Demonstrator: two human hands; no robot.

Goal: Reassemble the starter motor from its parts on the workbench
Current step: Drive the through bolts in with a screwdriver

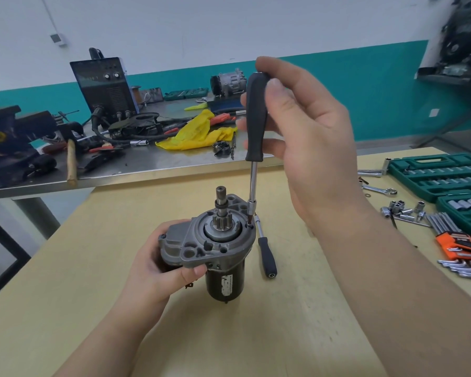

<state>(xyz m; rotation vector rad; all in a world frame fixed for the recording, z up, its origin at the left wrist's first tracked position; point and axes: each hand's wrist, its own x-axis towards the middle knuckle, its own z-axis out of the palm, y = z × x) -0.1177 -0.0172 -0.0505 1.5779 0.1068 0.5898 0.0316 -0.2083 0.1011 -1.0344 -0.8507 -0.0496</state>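
The starter motor stands upright on the wooden workbench, pinion gear and shaft pointing up, black body below the grey aluminium nose housing. My left hand grips the housing's left side, thumb on its front edge. My right hand holds the black handle of a nut driver upright. Its chrome shaft and socket come down onto a screw at the housing's right rim.
A second black-handled driver lies on the bench just right of the motor. Green socket cases, loose sockets, a wrench and an orange hex key set lie at the right. A cluttered steel table stands behind.
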